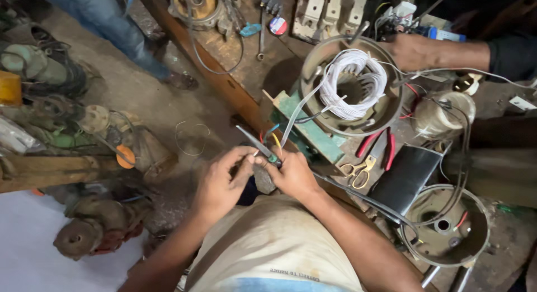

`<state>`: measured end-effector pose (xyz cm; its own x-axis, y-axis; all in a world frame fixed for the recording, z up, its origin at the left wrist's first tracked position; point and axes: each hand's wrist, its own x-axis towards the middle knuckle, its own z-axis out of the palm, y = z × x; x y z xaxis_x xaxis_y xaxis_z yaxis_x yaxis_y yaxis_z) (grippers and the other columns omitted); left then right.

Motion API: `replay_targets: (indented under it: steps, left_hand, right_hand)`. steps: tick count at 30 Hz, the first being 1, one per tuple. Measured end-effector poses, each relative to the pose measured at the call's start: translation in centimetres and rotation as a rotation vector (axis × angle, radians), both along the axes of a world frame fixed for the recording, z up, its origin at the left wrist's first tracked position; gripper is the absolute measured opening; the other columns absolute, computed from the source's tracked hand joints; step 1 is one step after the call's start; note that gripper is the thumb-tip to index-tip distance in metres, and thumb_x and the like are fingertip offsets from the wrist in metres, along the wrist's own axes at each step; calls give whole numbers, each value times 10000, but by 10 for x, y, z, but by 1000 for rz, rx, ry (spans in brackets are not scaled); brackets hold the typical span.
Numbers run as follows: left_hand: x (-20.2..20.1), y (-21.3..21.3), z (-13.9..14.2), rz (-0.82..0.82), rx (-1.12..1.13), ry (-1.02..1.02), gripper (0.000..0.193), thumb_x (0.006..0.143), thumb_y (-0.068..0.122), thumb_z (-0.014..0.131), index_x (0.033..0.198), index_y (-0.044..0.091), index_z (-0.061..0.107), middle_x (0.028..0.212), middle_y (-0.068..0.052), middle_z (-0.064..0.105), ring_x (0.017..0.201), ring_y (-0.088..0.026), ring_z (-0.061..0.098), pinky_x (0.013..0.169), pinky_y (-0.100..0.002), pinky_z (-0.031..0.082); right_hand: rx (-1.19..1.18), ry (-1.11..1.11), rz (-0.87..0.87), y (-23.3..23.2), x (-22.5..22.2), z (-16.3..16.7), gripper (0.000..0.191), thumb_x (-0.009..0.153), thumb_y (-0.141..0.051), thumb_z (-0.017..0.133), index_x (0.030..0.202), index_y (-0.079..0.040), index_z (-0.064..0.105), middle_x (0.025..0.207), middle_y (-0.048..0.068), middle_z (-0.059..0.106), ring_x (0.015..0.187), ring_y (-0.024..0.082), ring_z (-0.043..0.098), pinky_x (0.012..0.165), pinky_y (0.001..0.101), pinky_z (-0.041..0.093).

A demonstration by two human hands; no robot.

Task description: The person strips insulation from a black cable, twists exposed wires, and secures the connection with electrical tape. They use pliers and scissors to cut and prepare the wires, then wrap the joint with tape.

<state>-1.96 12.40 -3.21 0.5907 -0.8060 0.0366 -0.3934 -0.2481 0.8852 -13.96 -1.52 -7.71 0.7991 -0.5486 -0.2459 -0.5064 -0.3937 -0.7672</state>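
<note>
Red-handled pliers (379,144), yellow scissors (358,170) and a black pouch (404,177) lie on the cluttered workbench (251,79).

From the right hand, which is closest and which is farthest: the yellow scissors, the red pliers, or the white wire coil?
From the right hand:
1. Yellow scissors, just to its right on the bench.
2. Red pliers, beyond the scissors, further right.
3. White wire coil, farthest, up on the round motor housing.

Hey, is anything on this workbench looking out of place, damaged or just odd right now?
The motor stator sits tilted against a green block at the bench edge, its white winding leads spilling loose. A stray wire loop lies on the floor. The left hand and right hand pinch coloured wire ends beside a small tool.
</note>
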Motion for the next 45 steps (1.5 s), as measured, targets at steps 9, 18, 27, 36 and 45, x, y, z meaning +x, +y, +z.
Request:
replay_targets:
  steps: [9,18,27,36,45]
  left_hand:
    - [30,7,-1,-17,93,-682,142,918,237,722,1033,160,754,1011,-55,661,971,-321,605,847,-468,466]
    - [-15,-30,6,-186,-116,-528,318,939,125,696,1240,22,682,1279,-145,629,1184,-338,576,998,-464,461]
    - [-18,-56,19,-300,-305,-406,160,902,91,744,1037,21,695,1111,-125,649,1026,-327,616,917,-423,495]
    - [5,-74,23,-482,-300,-181,248,917,179,748,1082,7,681,976,-142,664,905,-300,675,775,-392,542]
    - [22,-88,1,-320,-442,-106,170,954,135,742,1074,18,714,889,-127,690,722,-273,672,651,-366,542]
  right_hand:
    - [-19,-113,245,-8,-137,55,401,982,-349,634,1207,-18,656,958,207,743,827,381,715,724,441,546]
    - [-661,235,-549,-56,-203,-2,545,864,-196,690,1361,-1,581,1143,270,636,1008,463,624,841,515,518]
    - [-1034,332,-513,-105,-170,-15,604,709,-383,805,1181,-29,676,1011,207,654,898,428,634,698,502,498]
    - [-530,-508,-19,-58,-84,117,371,863,57,600,1224,-23,628,1282,159,652,1104,322,672,871,372,561]
    - [-697,-182,310,-95,-35,126,431,786,-82,756,1210,-101,683,1027,90,660,928,309,652,795,413,530]
